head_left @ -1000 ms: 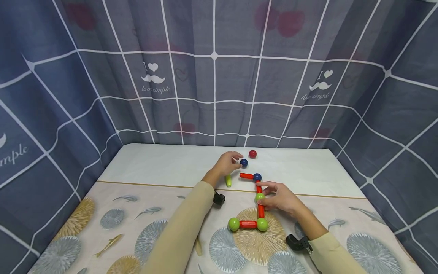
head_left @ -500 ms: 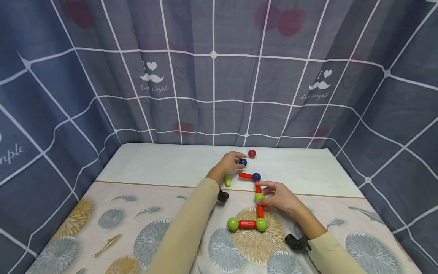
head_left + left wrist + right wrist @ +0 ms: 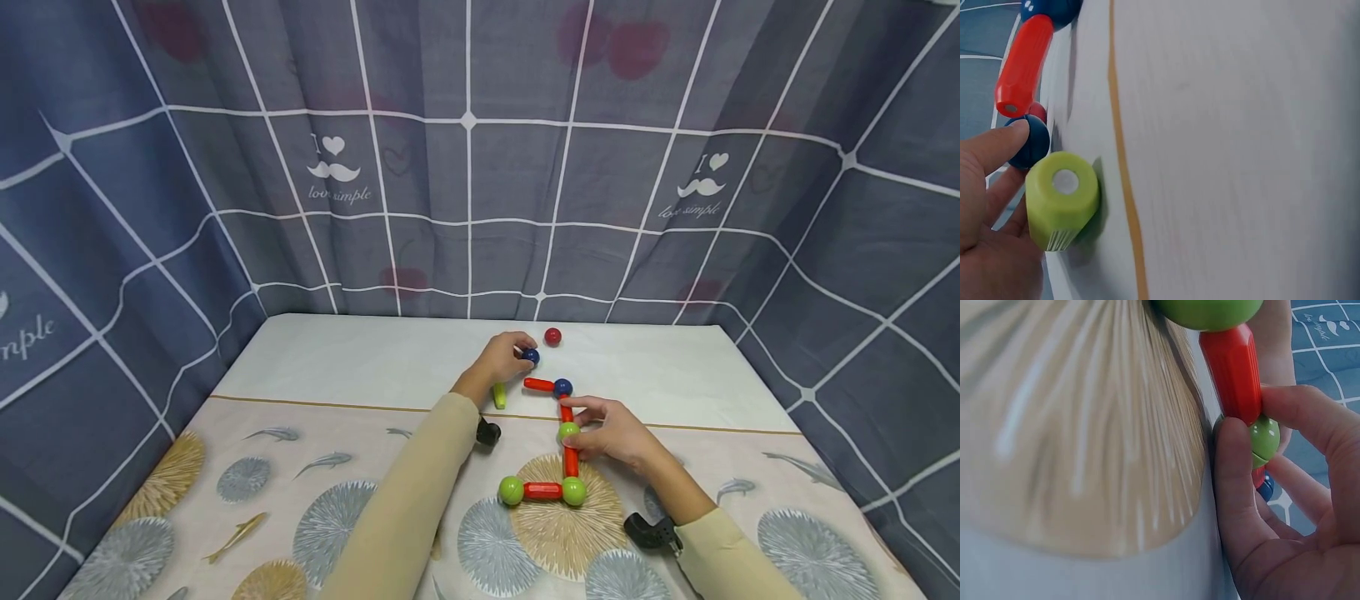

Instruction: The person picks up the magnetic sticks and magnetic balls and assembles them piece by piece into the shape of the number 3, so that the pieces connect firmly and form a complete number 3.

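At the back of the table my left hand [image 3: 501, 358] pinches a loose dark blue ball [image 3: 531, 357] between thumb and fingers; the left wrist view shows the thumb on this blue ball [image 3: 1030, 142]. A green rod [image 3: 499, 396] lies under that wrist. My right hand [image 3: 617, 433] holds a chain of rods and balls at its middle green ball [image 3: 568, 431], thumb and fingers on either side. The chain bends at a blue ball [image 3: 562, 387] to a free-ended red rod [image 3: 538, 384], and at a near green ball [image 3: 573, 492] to another red rod [image 3: 543, 491].
A red ball [image 3: 552, 337] lies beyond the left fingertips. The chain's near end is a green ball [image 3: 512, 490]. A patterned cloth [image 3: 247, 542] covers the table's front, white surface [image 3: 360, 354] the back. A checked curtain [image 3: 420, 183] encloses the back and sides.
My left hand has reached slightly right, its fingers have taken hold of the loose blue ball, and the ball has shifted a little left. The right hand and chain have stayed put.
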`<act>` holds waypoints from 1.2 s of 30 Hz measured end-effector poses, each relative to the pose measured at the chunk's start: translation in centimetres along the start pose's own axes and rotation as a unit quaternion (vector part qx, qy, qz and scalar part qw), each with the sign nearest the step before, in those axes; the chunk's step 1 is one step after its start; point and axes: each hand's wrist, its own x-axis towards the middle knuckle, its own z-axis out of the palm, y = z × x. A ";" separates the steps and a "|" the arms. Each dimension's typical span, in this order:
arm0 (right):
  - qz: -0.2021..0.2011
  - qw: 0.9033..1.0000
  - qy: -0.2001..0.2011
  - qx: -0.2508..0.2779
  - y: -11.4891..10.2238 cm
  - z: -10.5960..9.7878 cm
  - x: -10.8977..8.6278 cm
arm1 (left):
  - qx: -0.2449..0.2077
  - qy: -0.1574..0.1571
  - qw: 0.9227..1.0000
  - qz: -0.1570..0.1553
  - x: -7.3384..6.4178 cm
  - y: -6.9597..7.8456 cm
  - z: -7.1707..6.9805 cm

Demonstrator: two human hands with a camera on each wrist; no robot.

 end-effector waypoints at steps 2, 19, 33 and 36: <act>0.003 1.000 0.006 -0.001 0.0 0.0 0.0 | -0.007 0.003 1.000 0.001 -0.1 0.0 -0.1; 0.005 1.000 0.021 -0.001 -0.4 -0.6 -0.1 | -0.028 -0.004 1.000 0.007 -1.2 0.3 -1.2; 0.011 0.999 0.017 -0.024 -0.1 -1.3 0.5 | -0.047 -0.013 0.999 0.020 -2.5 -0.6 -1.4; 0.011 0.999 0.016 -0.028 0.0 -1.4 0.6 | -0.043 -0.011 0.999 0.020 -2.9 -0.6 -1.6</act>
